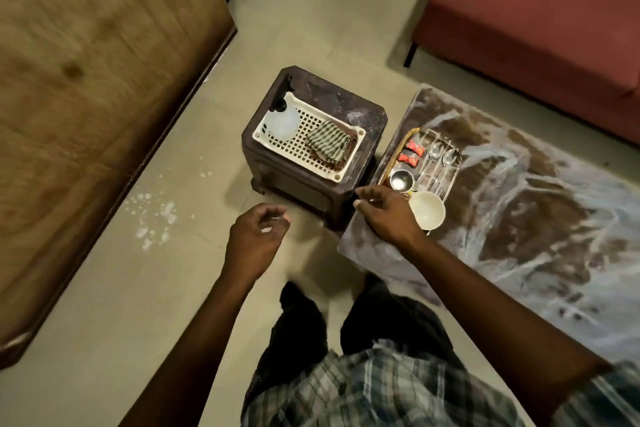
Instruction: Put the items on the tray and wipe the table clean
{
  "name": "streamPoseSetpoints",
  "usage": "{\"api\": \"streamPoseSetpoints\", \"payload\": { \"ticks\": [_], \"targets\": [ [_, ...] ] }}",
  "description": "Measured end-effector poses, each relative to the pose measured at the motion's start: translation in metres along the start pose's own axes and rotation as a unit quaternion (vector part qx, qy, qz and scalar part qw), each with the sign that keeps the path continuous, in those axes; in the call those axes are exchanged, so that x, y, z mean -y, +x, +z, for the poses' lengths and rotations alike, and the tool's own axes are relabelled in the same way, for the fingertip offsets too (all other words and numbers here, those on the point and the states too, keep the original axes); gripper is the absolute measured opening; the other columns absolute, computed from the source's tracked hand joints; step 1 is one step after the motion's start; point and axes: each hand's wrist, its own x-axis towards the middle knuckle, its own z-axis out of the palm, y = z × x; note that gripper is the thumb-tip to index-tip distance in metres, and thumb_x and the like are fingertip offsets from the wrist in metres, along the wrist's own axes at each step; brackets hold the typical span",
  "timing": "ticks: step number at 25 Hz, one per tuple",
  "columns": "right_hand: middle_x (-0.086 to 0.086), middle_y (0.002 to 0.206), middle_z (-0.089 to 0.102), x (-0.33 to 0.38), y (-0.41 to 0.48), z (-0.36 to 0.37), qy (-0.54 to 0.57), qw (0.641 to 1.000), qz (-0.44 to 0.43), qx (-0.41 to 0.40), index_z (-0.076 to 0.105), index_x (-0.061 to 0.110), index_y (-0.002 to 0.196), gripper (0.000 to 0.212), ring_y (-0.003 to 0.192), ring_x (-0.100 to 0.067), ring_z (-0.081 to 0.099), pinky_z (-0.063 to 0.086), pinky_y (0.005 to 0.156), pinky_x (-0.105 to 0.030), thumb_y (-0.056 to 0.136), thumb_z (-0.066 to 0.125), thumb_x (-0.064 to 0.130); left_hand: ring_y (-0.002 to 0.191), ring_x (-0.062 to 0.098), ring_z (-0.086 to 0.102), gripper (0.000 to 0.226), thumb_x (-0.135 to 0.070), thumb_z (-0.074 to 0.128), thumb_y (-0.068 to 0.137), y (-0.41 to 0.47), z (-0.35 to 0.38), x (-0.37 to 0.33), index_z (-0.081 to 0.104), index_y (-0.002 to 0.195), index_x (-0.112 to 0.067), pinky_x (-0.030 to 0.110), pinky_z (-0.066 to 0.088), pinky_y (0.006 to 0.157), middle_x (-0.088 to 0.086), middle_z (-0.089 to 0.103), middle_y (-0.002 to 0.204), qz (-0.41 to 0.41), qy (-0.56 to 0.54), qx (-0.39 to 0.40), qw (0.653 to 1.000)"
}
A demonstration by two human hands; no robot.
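Tray [398,154]: shallow and rectangular, with a brown wooden rim along its left side. It sits at the left end of the marble-patterned worktop [519,204], lengthways along that end.

Tray contents:
- two red sweet wrappers [412,153] at the far end, side by side
- two metal spoons [441,155] to their right, bowls pointing away from the person
- a steel cup [401,179] nearer the person, mouth up
- a white bowl [427,211] at the near end, upright, apparently overlapping the tray's near edge

Right hand [384,215]: above the near-left corner of the worktop, just left of the white bowl and close below the steel cup. Its fingers are loosely bent and point toward the stool, and nothing is seen in its grip. Whether it touches the bowl cannot be told.

Left hand [256,236]: over the floor [311,10], well left of the tray and in front of the stool. Its fingers are relaxed and slightly curled, and it holds nothing.

Stool [346,107]: dark brown plastic, standing on the floor just beside the worktop's left end. On it rests a cream perforated basket [341,177].

Basket contents:
- a clear spray bottle [282,121] with a black nozzle, lying at the far-left end
- a green-checked cloth [327,142], crumpled at the right end

A red sofa [536,10] stands beyond the worktop.
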Motion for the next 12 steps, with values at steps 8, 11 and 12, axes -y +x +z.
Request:
{"api": "streamPoseSetpoints", "payload": {
  "ticks": [8,11,12],
  "targets": [
    [-0.001,0.133,0.072,0.042,0.085,0.048,0.032,0.996,0.058,-0.057,0.066,0.021,0.138,0.043,0.11,-0.021,0.073,0.061,0.097,-0.05,0.098,0.074,0.032,0.149,0.022,0.046,0.09,-0.041,0.085,0.088,0.144,-0.046,-0.026,0.039,0.162,-0.02,0.041,0.043,0.12,0.005,0.045,0.165,0.083,0.096,0.0,0.992],
    [-0.006,0.14,0.069,0.05,0.137,0.048,0.009,0.995,0.075,-0.06,0.058,0.018,0.147,0.05,0.109,-0.025,0.074,0.062,0.095,-0.052,0.099,0.07,0.027,0.156,0.025,0.037,0.105,-0.044,0.088,0.084,0.201,-0.042,-0.035,0.028,0.167,-0.02,0.036,0.034,0.122,0.008,0.033,0.171,0.101,0.14,0.021,0.985],
    [-0.006,0.137,0.07,0.051,0.153,0.048,-0.002,0.995,0.077,-0.062,0.057,0.019,0.147,0.05,0.108,-0.024,0.074,0.063,0.094,-0.051,0.098,0.069,0.025,0.158,0.025,0.034,0.108,-0.045,0.089,0.083,0.219,-0.038,-0.037,0.025,0.168,-0.021,0.034,0.032,0.122,0.007,0.032,0.173,0.101,0.143,0.035,0.984]
  ]
}}
